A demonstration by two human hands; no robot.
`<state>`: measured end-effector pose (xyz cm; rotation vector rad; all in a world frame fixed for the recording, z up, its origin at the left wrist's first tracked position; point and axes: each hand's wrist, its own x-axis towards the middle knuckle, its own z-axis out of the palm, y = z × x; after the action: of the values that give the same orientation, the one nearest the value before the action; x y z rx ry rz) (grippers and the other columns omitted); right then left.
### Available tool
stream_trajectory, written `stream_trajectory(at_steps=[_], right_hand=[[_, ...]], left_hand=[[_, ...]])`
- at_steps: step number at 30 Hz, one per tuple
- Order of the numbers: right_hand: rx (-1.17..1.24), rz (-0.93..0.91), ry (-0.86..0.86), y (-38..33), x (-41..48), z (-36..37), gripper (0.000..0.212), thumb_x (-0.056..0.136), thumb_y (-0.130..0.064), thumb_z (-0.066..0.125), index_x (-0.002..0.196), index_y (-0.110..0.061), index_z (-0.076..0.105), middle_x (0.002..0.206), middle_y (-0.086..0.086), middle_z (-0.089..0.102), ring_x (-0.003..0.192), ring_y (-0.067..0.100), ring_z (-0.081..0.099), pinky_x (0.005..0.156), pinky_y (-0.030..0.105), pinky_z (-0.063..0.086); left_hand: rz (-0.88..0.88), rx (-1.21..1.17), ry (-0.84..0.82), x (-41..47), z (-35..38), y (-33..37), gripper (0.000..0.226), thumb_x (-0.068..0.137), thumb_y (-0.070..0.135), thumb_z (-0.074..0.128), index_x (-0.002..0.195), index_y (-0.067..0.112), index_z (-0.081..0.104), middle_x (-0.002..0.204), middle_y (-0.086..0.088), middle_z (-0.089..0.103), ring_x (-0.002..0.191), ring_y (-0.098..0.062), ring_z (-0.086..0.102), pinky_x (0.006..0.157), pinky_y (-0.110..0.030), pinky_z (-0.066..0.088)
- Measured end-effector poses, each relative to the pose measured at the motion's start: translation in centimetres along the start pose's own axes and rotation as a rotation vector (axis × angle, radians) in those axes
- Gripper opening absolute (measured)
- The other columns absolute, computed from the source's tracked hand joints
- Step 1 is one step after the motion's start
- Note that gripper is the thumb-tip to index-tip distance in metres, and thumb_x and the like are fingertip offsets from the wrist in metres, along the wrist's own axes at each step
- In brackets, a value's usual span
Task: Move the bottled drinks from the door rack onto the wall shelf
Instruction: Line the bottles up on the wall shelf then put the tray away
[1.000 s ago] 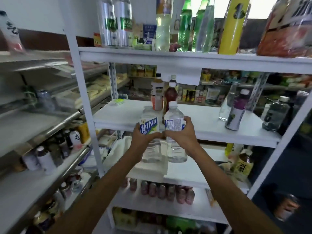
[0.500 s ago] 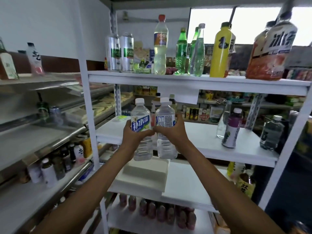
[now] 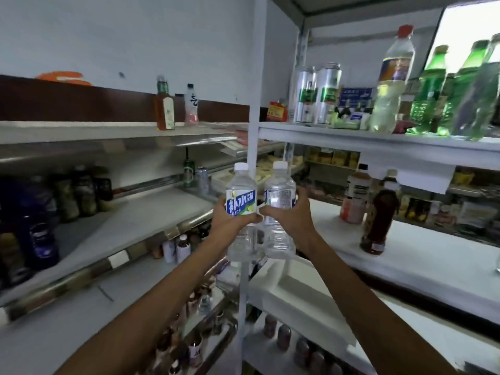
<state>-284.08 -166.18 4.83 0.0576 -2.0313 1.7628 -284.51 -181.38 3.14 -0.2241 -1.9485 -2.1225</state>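
Clear plastic, two of them: a white-capped water bottle with a blue-and-white label (image 3: 240,204) in the person's left hand (image 3: 230,226), and a second clear white-capped bottle (image 3: 280,197) in the right hand (image 3: 292,220). Each hand is wrapped around its own bottle at label height, fingers curled firmly. The bottles are upright, side by side, nearly touching. Both are in the air in front of the white upright post (image 3: 253,104), resting on nothing. The white rack board (image 3: 422,255) lies to the right, the grey metal-edged wall shelf (image 3: 140,220) to the left.

The step looks like mid-carry: bottles off the rack, not yet placed. The next move probably calls for swinging both left past the post and lowering them onto the bare grey stretch. They should land short of the dark bottles (image 3: 40,226) at the shelf's far left and the green can (image 3: 188,170) at the back. Bases should go down flat before either hand lets go.
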Motion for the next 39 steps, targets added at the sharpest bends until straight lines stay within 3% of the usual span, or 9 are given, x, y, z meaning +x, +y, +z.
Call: stream_trajectory(at_steps=[4,9,15,18,21,26,33,36,39], right_hand=[[0.025,-0.009,-0.101,-0.2,0.0,6.2,0.080,0.060,-0.011,0.091,0.123,-0.020,0.042,0.116,0.000,0.059,0.099,0.014,0.061,0.080,0.025,0.049],[0.011,-0.004,-0.233,0.0,-1.0,12.7,0.088,0.058,-0.019,0.091,0.129,-0.021,0.040,0.125,0.002,0.056,0.110,0.019,0.057,0.094,0.038,0.051],[0.048,0.012,-0.373,-0.5,-2.2,18.4,0.085,0.059,-0.019,0.090,0.127,-0.024,0.039,0.125,0.003,0.058,0.110,0.023,0.058,0.095,0.041,0.050],[0.088,0.009,-0.432,-0.6,-2.5,20.5,0.073,0.063,-0.012,0.088,0.115,-0.026,0.040,0.109,-0.007,0.060,0.097,0.012,0.059,0.085,0.032,0.049],[0.118,0.014,-0.505,-0.5,-2.6,22.5,0.071,0.066,-0.008,0.087,0.119,-0.020,0.041,0.099,-0.012,0.058,0.090,0.006,0.059,0.073,0.022,0.046],[0.147,0.015,-0.586,0.4,-1.4,25.8,0.076,0.059,-0.009,0.089,0.117,-0.022,0.042,0.102,-0.001,0.065,0.090,0.015,0.066,0.081,0.035,0.056],[0.203,-0.010,-0.650,1.6,2.6,29.2,0.077,0.056,-0.006,0.090,0.117,-0.016,0.045,0.098,0.000,0.066,0.086,0.013,0.067,0.066,0.024,0.054],[0.215,-0.009,-0.686,2.6,4.5,30.1,0.077,0.057,-0.008,0.090,0.118,-0.018,0.044,0.101,-0.001,0.065,0.089,0.012,0.067,0.069,0.025,0.055],[0.209,-0.006,-0.726,3.6,6.2,31.0,0.078,0.058,-0.008,0.089,0.119,-0.020,0.043,0.102,-0.001,0.064,0.089,0.011,0.066,0.071,0.026,0.055]], left_hand=[[0.015,0.018,0.116,0.3,-5.9,0.1,0.065,0.058,-0.007,0.086,0.112,0.011,0.054,0.094,0.000,0.070,0.076,-0.005,0.067,0.062,-0.015,0.052],[-0.003,0.055,0.241,-0.1,-12.3,-0.2,0.075,0.055,-0.004,0.088,0.119,0.008,0.051,0.104,-0.007,0.070,0.093,-0.020,0.068,0.070,-0.022,0.056],[-0.010,0.104,0.355,-1.8,-17.6,0.0,0.072,0.057,-0.003,0.086,0.118,0.010,0.051,0.102,-0.007,0.069,0.085,-0.015,0.066,0.057,-0.010,0.048],[-0.011,0.117,0.416,-2.2,-19.6,-0.1,0.071,0.060,-0.006,0.084,0.119,0.012,0.049,0.100,-0.003,0.067,0.081,-0.009,0.064,0.057,-0.008,0.047],[-0.028,0.134,0.458,-2.2,-21.2,-0.5,0.074,0.059,-0.002,0.085,0.122,0.013,0.048,0.102,-0.001,0.067,0.085,-0.009,0.064,0.064,-0.015,0.048],[-0.049,0.151,0.558,-0.9,-22.9,-1.1,0.075,0.060,0.001,0.086,0.123,0.013,0.048,0.104,-0.004,0.066,0.091,-0.013,0.064,0.070,-0.020,0.046],[-0.040,0.188,0.642,3.1,-23.8,-2.5,0.075,0.060,0.005,0.087,0.122,0.014,0.046,0.104,-0.003,0.064,0.090,-0.013,0.063,0.075,-0.024,0.050],[-0.034,0.183,0.681,4.8,-23.5,-3.2,0.074,0.062,0.006,0.087,0.121,0.018,0.043,0.102,0.000,0.062,0.091,-0.011,0.061,0.070,-0.020,0.044],[-0.039,0.187,0.709,6.2,-23.5,-4.3,0.071,0.062,0.006,0.087,0.117,0.019,0.044,0.101,0.000,0.063,0.091,-0.012,0.062,0.074,-0.024,0.048]])
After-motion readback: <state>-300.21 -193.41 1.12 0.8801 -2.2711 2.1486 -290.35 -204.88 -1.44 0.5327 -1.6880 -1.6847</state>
